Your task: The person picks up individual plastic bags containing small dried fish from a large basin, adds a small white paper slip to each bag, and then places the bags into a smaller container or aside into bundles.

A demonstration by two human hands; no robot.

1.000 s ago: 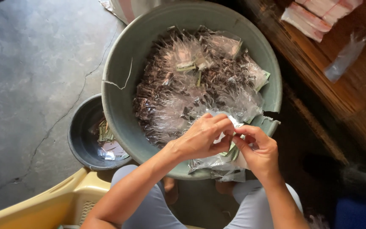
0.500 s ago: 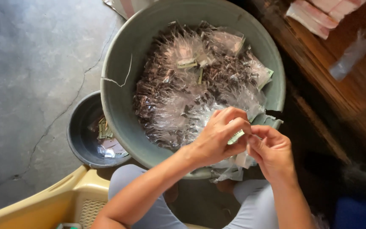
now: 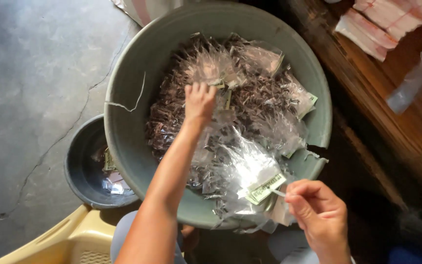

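Note:
A large grey-green basin (image 3: 123, 127) holds a heap of dark dried pieces mixed with clear plastic bags (image 3: 264, 122). My left hand (image 3: 199, 101) reaches into the middle of the heap, fingers curled down onto the dark pieces and a bag; whether it grips anything is hidden. My right hand (image 3: 318, 210) is at the near rim, pinching the edge of a clear plastic bag with a pale green label (image 3: 265, 188).
A smaller dark bowl (image 3: 81, 171) with a few bags sits on the concrete floor to the left of the basin. A yellow plastic chair edge (image 3: 69, 239) is at bottom left. A wooden bench (image 3: 396, 112) with pink-white packets (image 3: 382, 22) stands at right.
My left hand has let go of the bag held near the rim and reached forward into the heap. My right hand keeps the labelled bag at the rim.

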